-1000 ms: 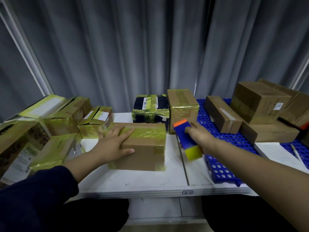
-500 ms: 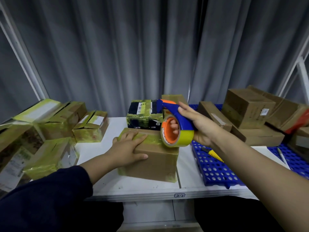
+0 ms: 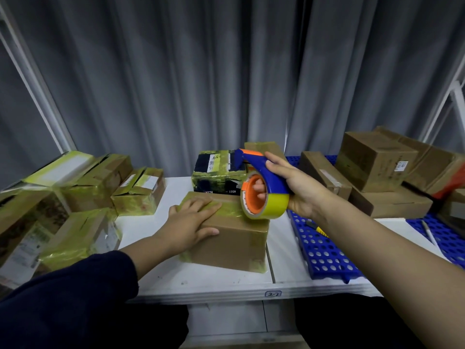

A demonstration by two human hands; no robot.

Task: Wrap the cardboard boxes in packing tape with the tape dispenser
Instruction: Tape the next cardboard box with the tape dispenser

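A brown cardboard box [image 3: 234, 240] with yellowish tape across its top sits at the middle of the white table [image 3: 201, 280]. My left hand [image 3: 188, 222] lies flat on the box's top left part, fingers straight. My right hand [image 3: 294, 192] grips the blue and orange tape dispenser [image 3: 261, 190], fingers through the orange core. Its yellow tape roll touches the box's top right edge.
Several taped boxes [image 3: 75, 197] are piled at the left. A dark taped box [image 3: 216, 172] and another taped box stand behind. Plain brown boxes [image 3: 377, 177] sit on a blue perforated pallet [image 3: 324, 250] at the right, with a yellow-handled tool [image 3: 320, 230] and a pen [image 3: 429, 234].
My right hand swung the dispenser from beside the box up and onto the box's top right edge. The left hand stayed flat on the box.
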